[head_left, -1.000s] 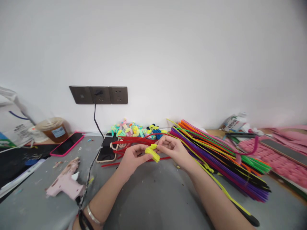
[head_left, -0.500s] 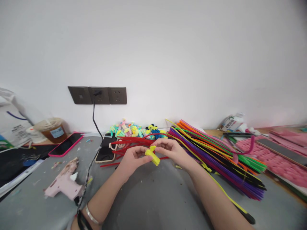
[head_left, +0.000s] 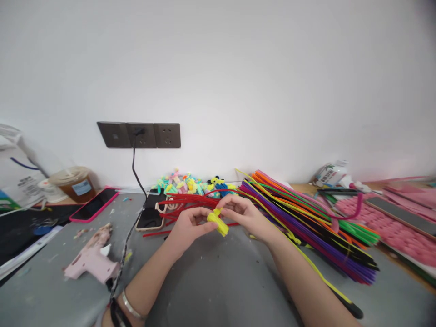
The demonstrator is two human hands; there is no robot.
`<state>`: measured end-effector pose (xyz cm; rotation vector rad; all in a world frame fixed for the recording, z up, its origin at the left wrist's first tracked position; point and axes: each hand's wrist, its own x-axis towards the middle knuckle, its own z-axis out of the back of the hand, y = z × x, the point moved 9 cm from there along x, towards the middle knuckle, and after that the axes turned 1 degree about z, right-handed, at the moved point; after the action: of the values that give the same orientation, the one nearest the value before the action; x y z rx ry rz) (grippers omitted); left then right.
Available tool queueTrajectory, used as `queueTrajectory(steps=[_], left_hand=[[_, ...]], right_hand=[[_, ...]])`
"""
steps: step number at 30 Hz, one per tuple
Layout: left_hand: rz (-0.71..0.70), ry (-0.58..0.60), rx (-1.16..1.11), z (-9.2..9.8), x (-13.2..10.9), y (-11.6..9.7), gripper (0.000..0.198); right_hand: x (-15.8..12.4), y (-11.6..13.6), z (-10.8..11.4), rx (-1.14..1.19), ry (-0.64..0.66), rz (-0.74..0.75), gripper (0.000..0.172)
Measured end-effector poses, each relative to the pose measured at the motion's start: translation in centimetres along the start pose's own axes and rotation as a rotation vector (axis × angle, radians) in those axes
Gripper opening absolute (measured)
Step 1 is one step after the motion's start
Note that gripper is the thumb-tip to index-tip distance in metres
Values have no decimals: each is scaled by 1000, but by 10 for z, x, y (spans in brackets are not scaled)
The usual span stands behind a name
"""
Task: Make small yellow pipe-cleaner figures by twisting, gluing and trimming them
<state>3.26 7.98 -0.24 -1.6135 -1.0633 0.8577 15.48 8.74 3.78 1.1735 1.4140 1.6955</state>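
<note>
A small yellow piece of bent pipe cleaner is held up over the grey table mat, between my two hands. My left hand pinches its left side between thumb and fingers. The thumb and forefinger of my right hand close on its upper end, where a short bit sticks up. Behind my hands lie red pipe cleaners in a loose bunch. A large bundle of pipe cleaners in purple, black, orange, green and yellow stretches out to the right of my right hand.
A pink glue gun lies at left beside a black cord. Two phones, one pink-cased and one pale-cased, lie behind. Small colourful pipe-cleaner pieces are heaped by the wall. A drink cup stands back left.
The yellow piece has tilted slightly in my fingers, and its upright bit shows less beside my right fingertips. Both hands keep their grip in nearly the same place.
</note>
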Motion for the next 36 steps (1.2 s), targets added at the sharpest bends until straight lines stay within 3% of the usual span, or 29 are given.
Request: queueTrajectory(steps=[16,27,32,36], left_hand=[[-67,25,-7,-3,-3,-10,26],[-103,45,1,-5,-2,-9,24],[-117,34,-41,-3,-3,-9,27],[-123,-26,-52,4,-1,-10,30]], right_hand=[[-2,-12,-1,100,35,-87,22],[1,-5,-1,16,-13,-14,20],[2,2,17,120,-150,79,23],[0,1,37,160,-294,68,28]])
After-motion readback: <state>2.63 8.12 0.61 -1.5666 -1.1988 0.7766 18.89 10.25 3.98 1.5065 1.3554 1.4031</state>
